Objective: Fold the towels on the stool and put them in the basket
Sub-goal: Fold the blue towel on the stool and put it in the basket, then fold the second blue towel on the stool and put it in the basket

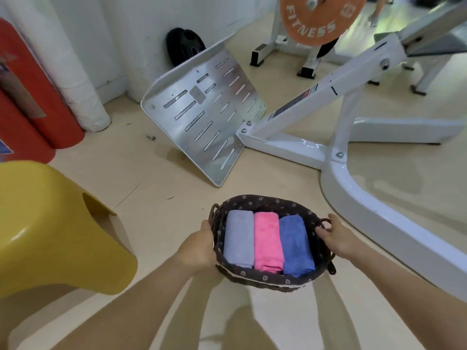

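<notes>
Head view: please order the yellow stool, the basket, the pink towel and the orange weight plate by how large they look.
1. yellow stool, nearest the camera
2. basket
3. orange weight plate, cropped and far away, so unsure
4. pink towel

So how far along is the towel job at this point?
Done: a lilac towel, a pink towel and a blue towel, all folded, lie side by side in the basket. In hand: the left hand and right hand hold the basket by its sides. Left: probably nothing; no towel shows on the visible part of the yellow stool.
</notes>
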Motion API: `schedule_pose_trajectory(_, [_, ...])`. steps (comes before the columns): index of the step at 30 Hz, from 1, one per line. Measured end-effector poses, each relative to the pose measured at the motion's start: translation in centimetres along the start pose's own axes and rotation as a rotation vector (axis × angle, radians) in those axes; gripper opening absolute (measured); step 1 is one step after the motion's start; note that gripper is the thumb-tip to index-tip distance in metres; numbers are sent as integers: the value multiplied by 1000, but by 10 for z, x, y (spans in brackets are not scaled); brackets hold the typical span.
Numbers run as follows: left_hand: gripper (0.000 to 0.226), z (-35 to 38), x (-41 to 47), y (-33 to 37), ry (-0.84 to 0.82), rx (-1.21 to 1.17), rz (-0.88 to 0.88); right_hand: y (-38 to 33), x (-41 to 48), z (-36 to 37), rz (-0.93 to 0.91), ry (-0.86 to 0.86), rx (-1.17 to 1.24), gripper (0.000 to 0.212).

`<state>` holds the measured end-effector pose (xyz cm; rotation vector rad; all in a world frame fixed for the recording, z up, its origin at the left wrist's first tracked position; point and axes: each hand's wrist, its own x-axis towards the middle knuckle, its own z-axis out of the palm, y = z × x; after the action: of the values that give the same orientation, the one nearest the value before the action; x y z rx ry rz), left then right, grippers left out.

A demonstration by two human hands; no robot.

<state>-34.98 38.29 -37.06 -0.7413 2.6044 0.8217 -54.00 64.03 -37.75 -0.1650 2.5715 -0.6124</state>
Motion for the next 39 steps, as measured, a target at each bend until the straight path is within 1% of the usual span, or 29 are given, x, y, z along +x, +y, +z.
schedule_pose_trajectory(1, [31,-9,-5,-7,-48,100,55,-5,-6,2,9,-25,-73,68])
schedule_pose_trajectory(2, [31,-18,-10,-17,-77,210,117,-13,-12,3,10,-18,-232,72])
schedule_pose_trajectory(4, [32,-39,-21,-34,-80,393,206,-37,-30,7,-18,60,-598,72])
schedule_pose_trajectory(5, [28,-51,-27,-39,-75,448,237,-53,-40,11,-65,84,-686,69])
schedule_pose_trajectory(6, [24,-63,-33,-45,-58,485,269,-72,-47,17,-130,97,-699,65])
schedule_pose_trajectory(8, [14,-90,-44,-54,-15,549,320,-114,-60,33,-260,77,-644,58])
schedule_pose_trajectory(10, [20,-117,-49,-59,41,557,358,-154,-76,46,-341,41,-560,52])
schedule_pose_trajectory(12, [31,-142,-51,-59,134,477,377,-187,-96,54,-376,22,-454,39])
schedule_pose_trajectory(13, [35,-150,-51,-58,187,400,382,-199,-108,56,-387,11,-394,34])
schedule_pose_trajectory(15, [41,-155,-51,-51,268,217,387,-214,-134,53,-413,-7,-308,33])
schedule_pose_trajectory(17, [42,-154,-52,-43,288,113,415,-221,-158,43,-414,10,-267,30])
schedule_pose_trajectory(19, [36,-151,-51,-34,264,62,436,-223,-180,26,-366,53,-228,23])
schedule_pose_trajectory(21, [18,-150,-47,-19,246,-83,459,-217,-200,0,-323,99,-266,23])
schedule_pose_trajectory(22, [17,-150,-48,-11,243,-157,477,-214,-209,-17,-310,133,-325,24])
schedule_pose_trajectory(24, [30,-151,-57,7,222,-225,539,-206,-220,-47,-269,221,-359,26])
schedule_pose_trajectory(26, [35,-149,-67,25,204,-188,613,-190,-221,-66,-238,294,-202,21])
schedule_pose_trajectory(28, [25,-146,-66,44,239,-188,639,-173,-212,-73,-249,350,14,17])
schedule_pose_trajectory(30, [19,-141,-60,66,246,-247,625,-148,-196,-76,-259,344,222,16])
schedule_pose_trajectory(33, [24,-136,-58,106,265,-322,580,-111,-173,-94,-264,325,471,19])
schedule_pose_trajectory(36, [37,-129,-58,158,321,-311,542,-78,-143,-138,-313,310,611,23])
schedule_pose_trajectory(37, [39,-127,-55,180,334,-285,544,-68,-133,-157,-328,316,664,26])
schedule_pose_trajectory(39, [34,-124,-50,226,359,-248,532,-51,-113,-195,-380,332,697,30])
